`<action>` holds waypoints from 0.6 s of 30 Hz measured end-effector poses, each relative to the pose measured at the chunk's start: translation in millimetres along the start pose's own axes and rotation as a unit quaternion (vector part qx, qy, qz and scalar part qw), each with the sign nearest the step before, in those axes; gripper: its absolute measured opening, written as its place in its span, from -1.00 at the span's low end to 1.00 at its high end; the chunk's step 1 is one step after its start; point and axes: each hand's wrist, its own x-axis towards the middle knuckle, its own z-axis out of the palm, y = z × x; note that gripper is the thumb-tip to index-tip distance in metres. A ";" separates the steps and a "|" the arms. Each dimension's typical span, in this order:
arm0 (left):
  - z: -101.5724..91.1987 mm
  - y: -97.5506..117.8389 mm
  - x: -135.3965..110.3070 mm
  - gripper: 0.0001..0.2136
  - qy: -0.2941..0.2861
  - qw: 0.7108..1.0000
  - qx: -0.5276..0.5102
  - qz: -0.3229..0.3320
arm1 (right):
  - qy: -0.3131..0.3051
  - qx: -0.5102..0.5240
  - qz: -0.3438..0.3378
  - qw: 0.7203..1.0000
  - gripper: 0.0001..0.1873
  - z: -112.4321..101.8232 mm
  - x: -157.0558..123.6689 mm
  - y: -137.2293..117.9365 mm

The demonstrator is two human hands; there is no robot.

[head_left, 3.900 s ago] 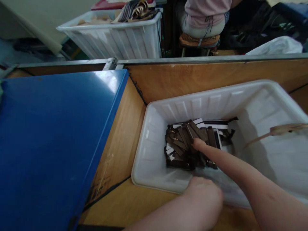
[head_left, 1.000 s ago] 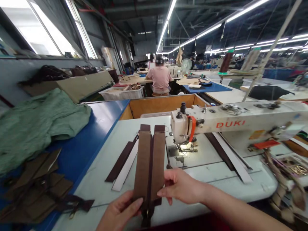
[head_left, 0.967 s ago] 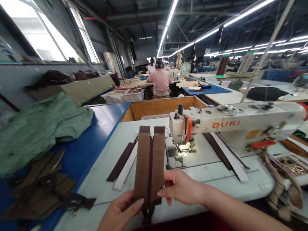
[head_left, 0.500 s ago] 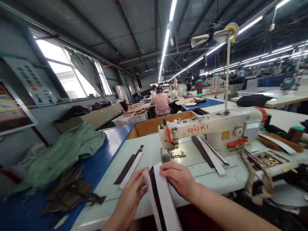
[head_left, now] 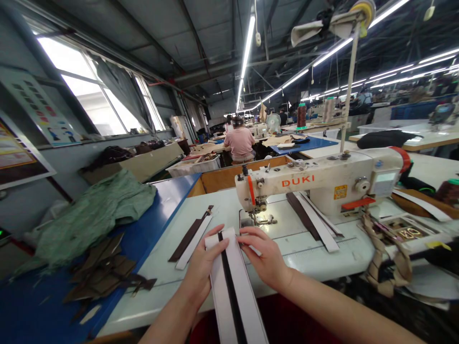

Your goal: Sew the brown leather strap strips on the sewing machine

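Observation:
A long strap piece (head_left: 233, 286) lies white side up in front of me, with a dark line down its middle; its far end rests on the pale sewing table (head_left: 168, 291) and its near end hangs past the table's front edge. My left hand (head_left: 202, 267) lies on the strap's left edge with the thumb pressed across its top. My right hand (head_left: 263, 253) presses fingers flat on the strap's right top corner. Just beyond the strap's end sits the presser foot (head_left: 263, 220) of the white DUKI sewing machine (head_left: 322, 184).
A brown and white strip pair (head_left: 191, 236) lies left of the strap; more strips (head_left: 315, 224) lie under the machine arm. Brown cut pieces (head_left: 103, 279) and green cloth (head_left: 93, 215) sit on the blue table. Buckles fill a tray (head_left: 405, 231). A person in pink (head_left: 239, 143) sits ahead.
I took pieces from a white bin, then held the strap upright brown side toward me. It is now turned white side up and laid flat near the presser foot, both hands on it.

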 end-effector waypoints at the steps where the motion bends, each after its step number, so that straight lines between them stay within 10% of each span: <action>1: -2.3 0.3 2.2 -0.36 0.011 1.000 0.004 0.018 | 0.004 0.018 0.047 0.999 -0.73 4.1 -2.8 1.2; 8: -22.1 -3.2 18.9 -0.36 0.059 0.995 0.031 0.079 | -0.105 0.127 0.318 0.934 -0.57 17.3 -30.4 4.8; 18: -16.3 -9.8 96.5 -0.50 0.030 0.999 0.030 0.013 | -0.140 0.128 0.467 0.864 -0.82 2.0 -18.9 42.9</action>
